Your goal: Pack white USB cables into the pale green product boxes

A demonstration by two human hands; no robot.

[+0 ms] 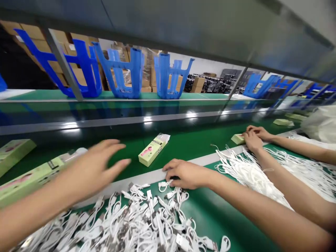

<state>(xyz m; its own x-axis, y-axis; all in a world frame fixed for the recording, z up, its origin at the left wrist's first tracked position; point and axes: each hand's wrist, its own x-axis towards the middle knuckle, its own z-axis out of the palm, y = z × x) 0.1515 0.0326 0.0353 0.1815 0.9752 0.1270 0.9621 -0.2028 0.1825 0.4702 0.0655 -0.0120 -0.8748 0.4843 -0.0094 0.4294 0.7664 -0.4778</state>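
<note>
Lying just beyond spread left hand (91,171): green box (151,151)

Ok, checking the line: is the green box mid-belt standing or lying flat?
Lying flat: the green box rests lengthwise on the belt, its printed face up.

Bright overhead light glares off the steel rail (147,120); edges warp, near hand blurred.

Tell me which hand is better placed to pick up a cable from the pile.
Likely right. The right hand lies fingers-down on the white cables; the left hand hovers open above the belt, nearer the green box.
</note>
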